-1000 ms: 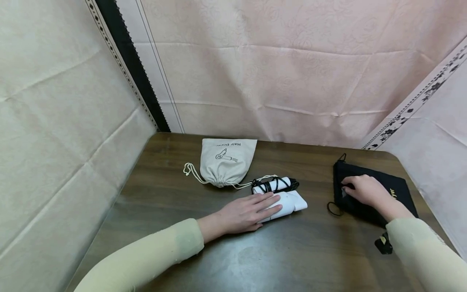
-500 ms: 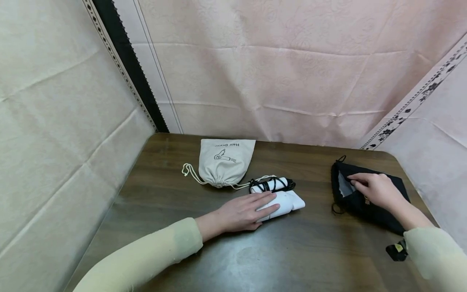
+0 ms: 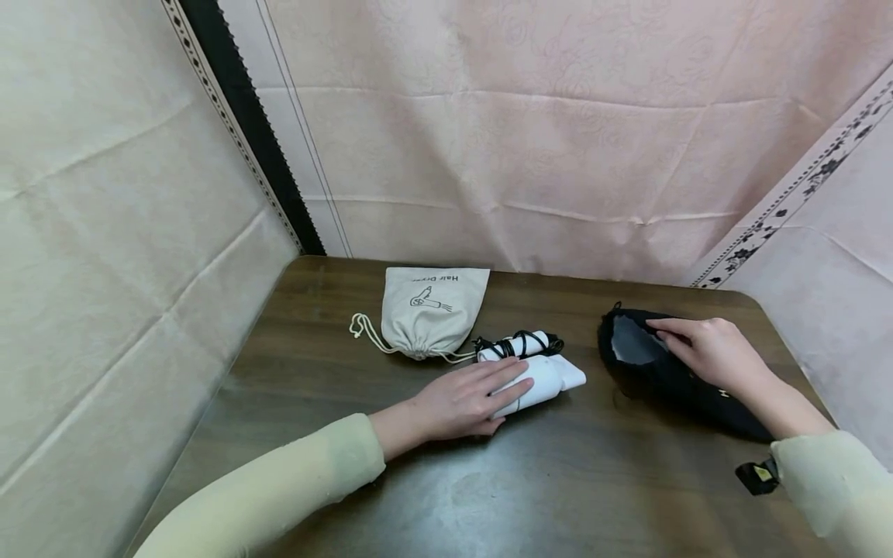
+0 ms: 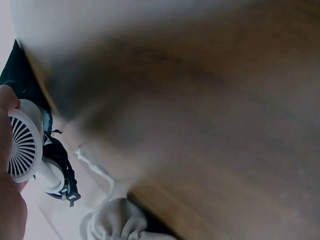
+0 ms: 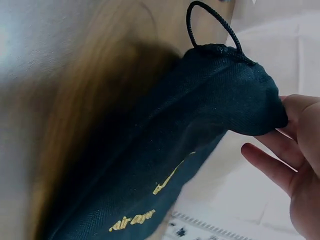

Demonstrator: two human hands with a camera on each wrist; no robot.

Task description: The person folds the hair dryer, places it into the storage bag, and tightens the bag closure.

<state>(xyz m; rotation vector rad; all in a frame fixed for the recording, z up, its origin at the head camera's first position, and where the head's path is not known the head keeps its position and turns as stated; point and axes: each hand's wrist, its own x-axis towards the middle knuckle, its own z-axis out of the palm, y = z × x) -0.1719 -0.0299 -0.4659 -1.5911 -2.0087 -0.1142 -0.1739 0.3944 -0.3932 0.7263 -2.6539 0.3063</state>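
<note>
A white hair dryer [image 3: 546, 381] with a black cord wound round its handle [image 3: 515, 346] lies mid-table. My left hand [image 3: 456, 401] holds it from the near left, fingers over the body and thumb on the near side. The left wrist view shows the slotted vent [image 4: 25, 146] close by the hand. To the right, my right hand [image 3: 722, 355] pinches the mouth edge of a black drawstring bag [image 5: 165, 135] with gold lettering. The mouth gapes to the left and shows a grey lining [image 3: 631, 341].
Behind the dryer a cream drawstring pouch [image 3: 434, 308], printed "Hair Dryer", lies flat with its cord looping left. A small black device [image 3: 756, 476] sits at my right sleeve. Pale cloth walls [image 3: 530, 155] stand along the back and sides of the wooden table [image 3: 446, 496].
My right hand has gone from lying over the flat black bag to pinching its mouth, lifting it and drawing it left. My left hand stays on the dryer, which has shifted slightly.
</note>
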